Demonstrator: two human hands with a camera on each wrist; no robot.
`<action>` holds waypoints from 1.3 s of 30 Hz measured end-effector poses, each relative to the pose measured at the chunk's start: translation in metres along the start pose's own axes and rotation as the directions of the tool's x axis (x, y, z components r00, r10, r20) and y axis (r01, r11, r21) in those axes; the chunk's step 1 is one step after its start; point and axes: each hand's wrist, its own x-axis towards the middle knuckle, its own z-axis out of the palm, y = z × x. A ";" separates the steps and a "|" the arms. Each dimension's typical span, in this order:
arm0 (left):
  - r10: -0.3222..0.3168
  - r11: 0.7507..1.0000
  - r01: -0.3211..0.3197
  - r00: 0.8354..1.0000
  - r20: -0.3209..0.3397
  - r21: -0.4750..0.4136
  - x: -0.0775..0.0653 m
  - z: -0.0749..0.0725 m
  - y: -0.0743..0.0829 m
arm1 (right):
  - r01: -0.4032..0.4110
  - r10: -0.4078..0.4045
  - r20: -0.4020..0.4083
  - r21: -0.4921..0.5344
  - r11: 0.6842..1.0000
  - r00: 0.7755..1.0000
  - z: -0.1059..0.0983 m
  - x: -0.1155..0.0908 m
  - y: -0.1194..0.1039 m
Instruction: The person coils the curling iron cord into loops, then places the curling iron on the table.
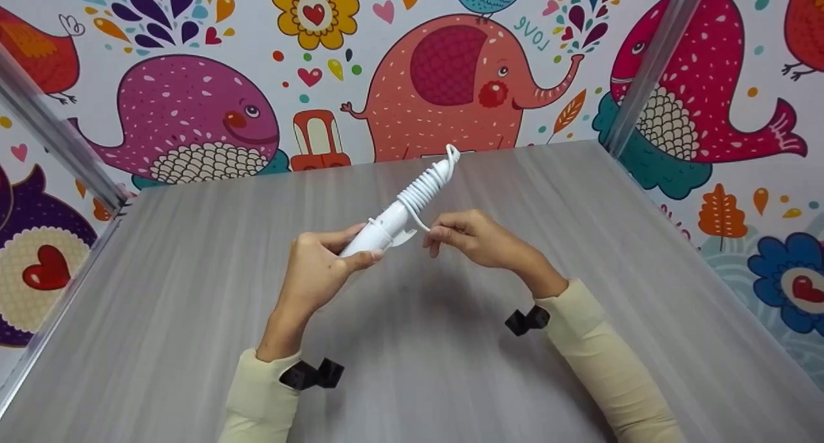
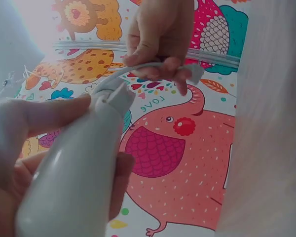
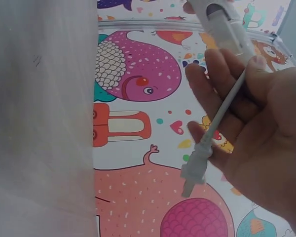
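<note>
My left hand (image 1: 315,269) grips the thick lower end of a white curling iron (image 1: 386,224), which tilts up to the right above the table. Its white power cord (image 1: 425,188) is wound in several turns round the upper part, with a loop past the tip. Just right of it, my right hand (image 1: 473,240) pinches the cord's free end between thumb and fingers. In the right wrist view the two-pin plug (image 3: 195,165) hangs below those fingers. A small lever (image 1: 404,238) sticks out from the iron's side. The left wrist view shows the smooth white body (image 2: 71,177) close up.
Below the hands lies a grey wood-grain table (image 1: 193,314). Behind it stands a wall (image 1: 232,18) printed with cartoon animals, with metal posts (image 1: 650,76) at the corners. Black camera mounts (image 1: 312,373) sit on both sleeves.
</note>
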 end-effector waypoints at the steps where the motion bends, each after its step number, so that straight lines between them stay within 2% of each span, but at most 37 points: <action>1: 0.001 1.000 0.000 1.000 0.011 -0.026 0.000 0.000 -0.001 | 0.015 -0.015 0.001 0.019 1.000 1.000 -0.001 0.000 0.001; 10: 0.025 0.979 0.004 0.990 0.139 -0.202 0.003 -0.006 -0.005 | 0.135 -0.136 0.000 0.126 0.983 0.991 -0.003 -0.001 0.005; 15: 0.050 0.975 -0.005 0.979 0.198 -0.221 0.004 -0.007 -0.009 | 0.195 -0.195 -0.018 0.152 0.969 0.981 -0.003 0.001 0.012; 19: 0.069 0.974 -0.019 0.974 0.216 -0.226 0.004 -0.006 -0.010 | 0.253 -0.245 -0.070 0.133 0.958 0.967 -0.004 0.002 0.017; 21: 0.077 0.973 -0.023 0.970 0.230 -0.229 0.004 -0.005 -0.012 | 0.257 -0.248 -0.085 0.113 0.960 0.965 -0.005 0.002 0.019; 30: 0.129 0.978 -0.073 0.947 0.293 -0.193 0.003 -0.005 -0.017 | 0.125 -0.130 -0.081 -0.063 0.990 0.988 -0.008 -0.001 0.013; 35: 0.166 0.978 -0.113 0.932 0.321 -0.178 0.004 -0.006 -0.016 | 0.029 -0.034 -0.077 -0.057 0.998 0.996 -0.010 -0.003 0.009; 39: 0.170 0.979 -0.116 0.923 0.346 -0.170 0.004 -0.007 -0.017 | -0.042 0.036 -0.060 -0.086 0.995 0.998 -0.009 -0.005 0.009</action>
